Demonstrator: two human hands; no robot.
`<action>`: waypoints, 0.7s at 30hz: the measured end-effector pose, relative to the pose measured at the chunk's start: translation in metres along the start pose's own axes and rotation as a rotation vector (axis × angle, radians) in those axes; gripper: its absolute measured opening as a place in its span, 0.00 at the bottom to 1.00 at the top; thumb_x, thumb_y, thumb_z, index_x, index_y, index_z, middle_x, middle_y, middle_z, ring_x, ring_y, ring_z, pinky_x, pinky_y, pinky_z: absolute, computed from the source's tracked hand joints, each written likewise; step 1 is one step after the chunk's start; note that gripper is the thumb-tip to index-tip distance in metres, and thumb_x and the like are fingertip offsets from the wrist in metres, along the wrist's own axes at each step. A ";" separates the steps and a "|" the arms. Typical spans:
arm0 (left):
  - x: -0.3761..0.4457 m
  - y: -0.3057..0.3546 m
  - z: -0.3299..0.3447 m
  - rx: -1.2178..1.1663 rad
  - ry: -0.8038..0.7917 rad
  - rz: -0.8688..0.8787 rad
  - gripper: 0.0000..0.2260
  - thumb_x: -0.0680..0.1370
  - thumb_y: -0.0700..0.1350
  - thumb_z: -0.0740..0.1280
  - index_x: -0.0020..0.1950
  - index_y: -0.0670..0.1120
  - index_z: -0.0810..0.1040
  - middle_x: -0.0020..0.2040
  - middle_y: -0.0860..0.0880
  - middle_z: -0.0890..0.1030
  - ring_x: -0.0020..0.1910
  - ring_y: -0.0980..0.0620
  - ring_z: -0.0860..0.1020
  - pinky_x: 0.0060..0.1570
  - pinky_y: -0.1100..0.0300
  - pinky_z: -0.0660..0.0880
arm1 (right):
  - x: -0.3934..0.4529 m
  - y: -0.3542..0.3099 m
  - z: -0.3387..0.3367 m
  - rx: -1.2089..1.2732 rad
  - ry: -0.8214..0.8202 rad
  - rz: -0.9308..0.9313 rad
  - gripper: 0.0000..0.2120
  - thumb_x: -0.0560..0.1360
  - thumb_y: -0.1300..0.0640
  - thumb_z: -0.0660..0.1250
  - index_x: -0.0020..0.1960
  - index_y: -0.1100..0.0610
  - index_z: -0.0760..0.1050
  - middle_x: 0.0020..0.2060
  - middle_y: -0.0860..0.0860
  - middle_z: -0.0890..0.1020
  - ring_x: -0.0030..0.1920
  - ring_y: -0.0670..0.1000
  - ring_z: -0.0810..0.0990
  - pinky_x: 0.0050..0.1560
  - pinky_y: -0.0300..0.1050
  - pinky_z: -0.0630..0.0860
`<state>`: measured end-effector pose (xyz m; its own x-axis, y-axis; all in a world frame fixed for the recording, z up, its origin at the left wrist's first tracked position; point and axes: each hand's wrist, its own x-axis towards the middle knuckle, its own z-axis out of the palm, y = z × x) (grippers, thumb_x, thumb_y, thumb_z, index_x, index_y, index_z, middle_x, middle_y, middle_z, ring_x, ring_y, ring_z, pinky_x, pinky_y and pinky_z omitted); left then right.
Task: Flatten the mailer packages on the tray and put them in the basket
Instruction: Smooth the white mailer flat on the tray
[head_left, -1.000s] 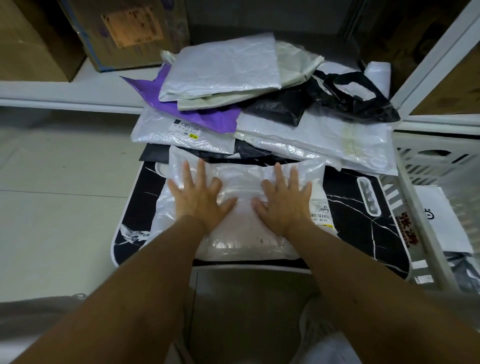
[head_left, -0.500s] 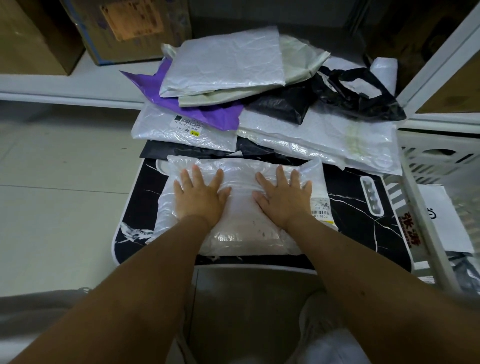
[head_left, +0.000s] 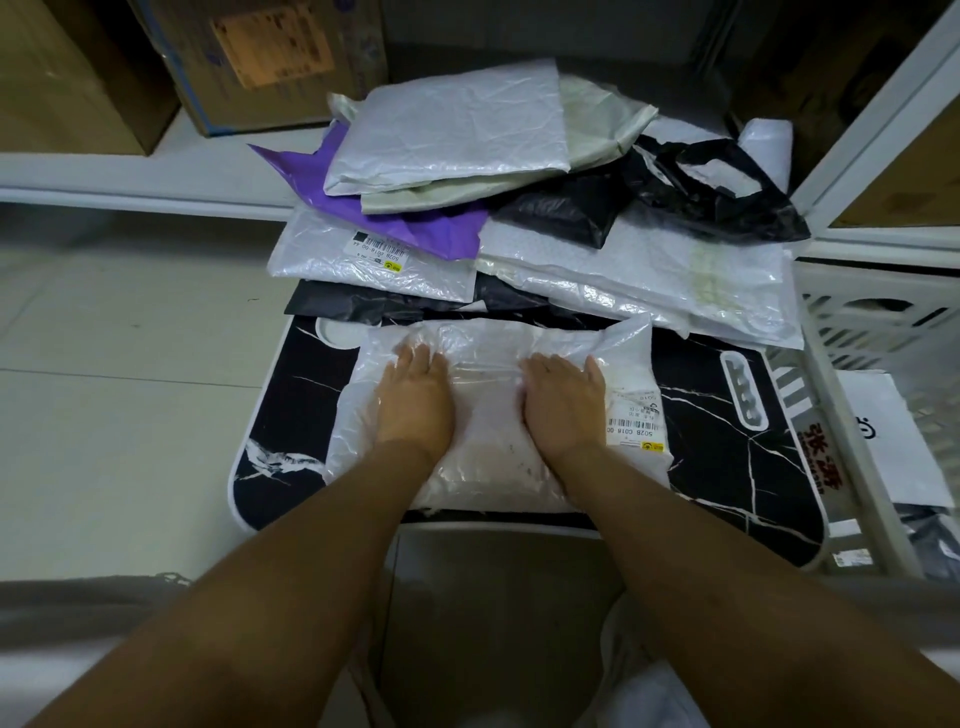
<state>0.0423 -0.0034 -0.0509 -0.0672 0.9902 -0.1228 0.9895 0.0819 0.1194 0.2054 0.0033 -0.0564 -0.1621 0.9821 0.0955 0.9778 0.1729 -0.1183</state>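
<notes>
A translucent white mailer (head_left: 488, 457) with a barcode label lies on the near part of the black marble-patterned tray (head_left: 727, 467). My left hand (head_left: 415, 410) and my right hand (head_left: 563, 410) rest on it side by side, fingers together. Their fingertips are covered by the mailer's far edge, which curls back over them. Behind it a pile of mailers covers the tray's far half: a white one (head_left: 452, 124) on top, a purple one (head_left: 405, 223), and black ones (head_left: 717, 197). The white slatted basket (head_left: 878, 332) stands at the tray's right.
The basket holds a white package (head_left: 883, 441) with a printed mark. Cardboard boxes (head_left: 270, 57) sit on a white ledge behind the pile. Pale floor tiles (head_left: 130, 389) lie to the left. A white frame (head_left: 872, 130) rises at the back right.
My fingers were spread flat on the mailer. They have closed together and slid forward, and the mailer's far edge now folds over the fingertips.
</notes>
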 end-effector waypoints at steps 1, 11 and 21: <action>-0.003 0.007 -0.006 0.016 -0.037 -0.056 0.22 0.82 0.48 0.50 0.76 0.43 0.58 0.78 0.42 0.54 0.78 0.44 0.47 0.74 0.42 0.47 | 0.002 -0.001 -0.004 0.063 -0.043 0.041 0.15 0.79 0.53 0.56 0.62 0.52 0.75 0.58 0.48 0.79 0.64 0.51 0.74 0.73 0.58 0.54; -0.066 0.023 0.018 0.026 -0.071 -0.065 0.27 0.79 0.62 0.36 0.76 0.57 0.35 0.77 0.45 0.35 0.75 0.36 0.34 0.68 0.30 0.41 | -0.053 -0.028 -0.010 -0.004 -0.209 0.143 0.27 0.81 0.39 0.39 0.78 0.43 0.45 0.79 0.53 0.46 0.77 0.58 0.39 0.70 0.70 0.37; -0.058 -0.004 0.014 0.044 -0.086 0.082 0.32 0.76 0.69 0.41 0.76 0.60 0.37 0.78 0.44 0.36 0.75 0.36 0.35 0.71 0.34 0.43 | -0.045 -0.014 -0.008 0.033 -0.260 -0.022 0.30 0.79 0.36 0.42 0.78 0.42 0.39 0.79 0.51 0.42 0.78 0.54 0.40 0.73 0.66 0.42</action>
<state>0.0442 -0.0633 -0.0584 0.0240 0.9798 -0.1984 0.9959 -0.0062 0.0898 0.1999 -0.0443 -0.0515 -0.2157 0.9635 -0.1585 0.9696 0.1921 -0.1519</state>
